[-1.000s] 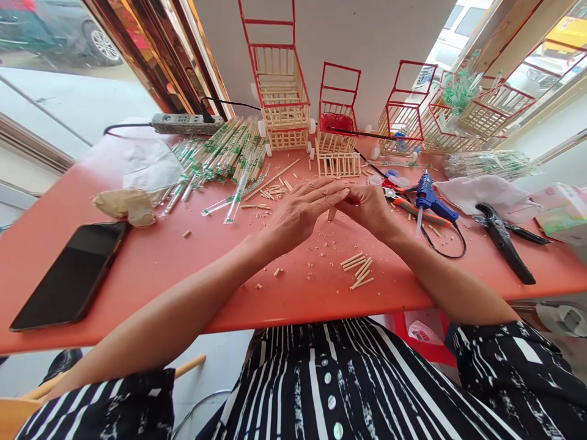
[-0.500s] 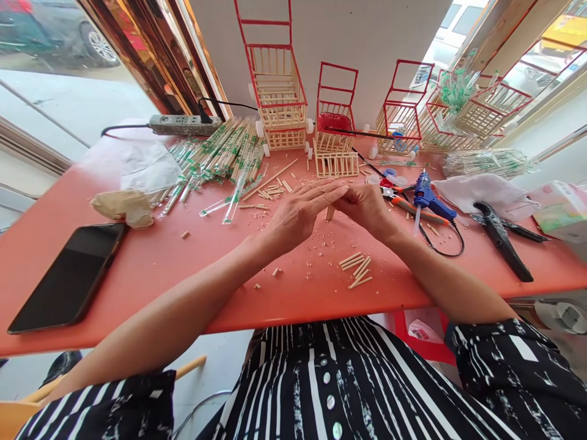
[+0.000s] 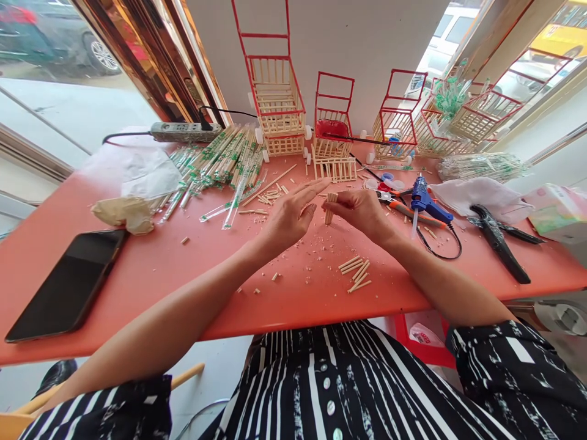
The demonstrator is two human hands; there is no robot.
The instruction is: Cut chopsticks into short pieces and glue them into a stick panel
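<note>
Right hand (image 3: 362, 214) pinches an upright bundle of short sticks (image 3: 329, 211) at twelve o'clock over the counter (image 3: 151, 269); the left hand (image 3: 291, 214), flat and grasping nothing, sits just beside. A slack pinch could spill sticks toward the loose pieces (image 3: 361, 269) at five o'clock.

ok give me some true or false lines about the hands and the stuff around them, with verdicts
1. The right hand holds a bundle of short sticks roughly upright. True.
2. The blue glue gun is in the left hand. False: it lies on the table, and the left hand is open beside the bundle.
3. Some loose short sticks lie between the two forearms. True.
4. The power strip is at the table's front right. False: it is at the back left.
5. The phone has a dark screen. True.
</note>
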